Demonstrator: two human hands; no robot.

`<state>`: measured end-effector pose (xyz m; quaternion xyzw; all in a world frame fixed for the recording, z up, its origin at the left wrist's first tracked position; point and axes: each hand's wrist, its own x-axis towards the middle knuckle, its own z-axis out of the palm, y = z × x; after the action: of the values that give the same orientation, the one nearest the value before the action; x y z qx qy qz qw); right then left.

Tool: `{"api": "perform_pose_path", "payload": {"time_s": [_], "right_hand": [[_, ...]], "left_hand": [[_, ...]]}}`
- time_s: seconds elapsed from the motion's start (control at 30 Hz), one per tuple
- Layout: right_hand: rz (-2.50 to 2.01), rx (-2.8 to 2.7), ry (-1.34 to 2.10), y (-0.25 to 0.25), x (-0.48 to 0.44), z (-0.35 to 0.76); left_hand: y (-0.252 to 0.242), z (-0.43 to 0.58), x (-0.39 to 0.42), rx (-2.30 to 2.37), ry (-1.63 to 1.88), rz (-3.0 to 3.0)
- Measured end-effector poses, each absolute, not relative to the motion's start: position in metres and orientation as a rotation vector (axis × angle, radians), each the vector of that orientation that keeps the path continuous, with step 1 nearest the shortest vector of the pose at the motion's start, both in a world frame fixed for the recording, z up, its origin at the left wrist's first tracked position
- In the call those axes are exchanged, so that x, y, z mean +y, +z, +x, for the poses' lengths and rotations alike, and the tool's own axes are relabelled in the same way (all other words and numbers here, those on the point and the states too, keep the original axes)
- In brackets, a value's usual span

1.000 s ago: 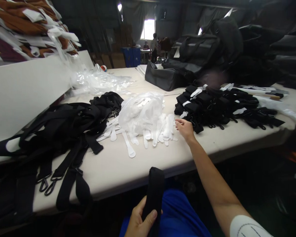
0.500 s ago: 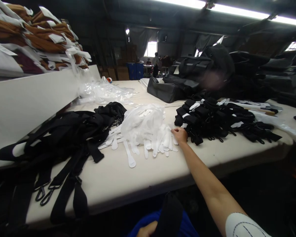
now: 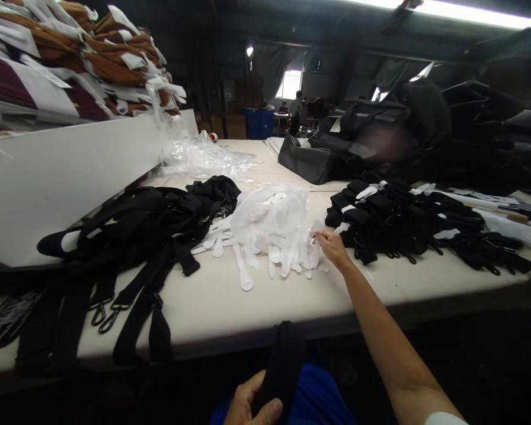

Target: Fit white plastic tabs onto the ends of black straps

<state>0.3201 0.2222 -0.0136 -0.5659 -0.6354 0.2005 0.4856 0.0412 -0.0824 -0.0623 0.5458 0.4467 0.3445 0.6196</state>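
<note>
The right hand [image 3: 333, 248] reaches out over the table [image 3: 256, 304], its fingertips pinched on 1 white plastic strip [image 3: 317, 226] at the near right edge of a heap of white serrated strips [image 3: 287, 260]. These spill from a thin white plastic bag [image 3: 269, 215] lying just left of that hand. Immediately to the hand's right, almost touching it, lies a pile of folded black straps [image 3: 407, 215] with white tags and metal clips.

The left hand [image 3: 253, 406] sits low, close to the body and below the table edge. It is closed around a black padded strap [image 3: 285, 360], which stands up from the grip with its upper end near the table's front edge. Blue cloth [image 3: 321, 401] shows just right of this hand.

Farther left of both hands, a tangle of long black webbing straps [image 3: 150, 218] sprawls over the table, with 2 snap hooks [image 3: 106, 316] hanging near the front edge. Beyond the right hand lie a black bag [image 3: 316, 162] and crumpled clear plastic film [image 3: 210, 158]. Up to the far left, brown folded goods [image 3: 84, 65] are stacked on a white shelf [image 3: 71, 171].
</note>
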Motion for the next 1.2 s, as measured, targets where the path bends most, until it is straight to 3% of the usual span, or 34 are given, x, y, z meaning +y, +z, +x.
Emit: {"api": "perform_pose_path", "payload": {"time_s": [0.33,0.7,0.97,1.2], "right_hand": [[-1.402,-1.187,0.478,-0.001,0.217,0.330],[-1.269,-1.123,0.933,-0.004,0.199,0.311],[-1.088,-1.163,0.994,0.023,0.116,0.284],[-1.188,-1.234,1.301,0.010,0.047,0.252]], "left_hand": [[-0.072,0.042,-0.083,1.051,0.862,1.203],[-0.060,0.045,-0.081,1.059,0.834,1.253],[-0.011,0.036,-0.072,1.248,0.941,1.161],[0.044,0.052,-0.043,0.839,0.899,1.611]]}}
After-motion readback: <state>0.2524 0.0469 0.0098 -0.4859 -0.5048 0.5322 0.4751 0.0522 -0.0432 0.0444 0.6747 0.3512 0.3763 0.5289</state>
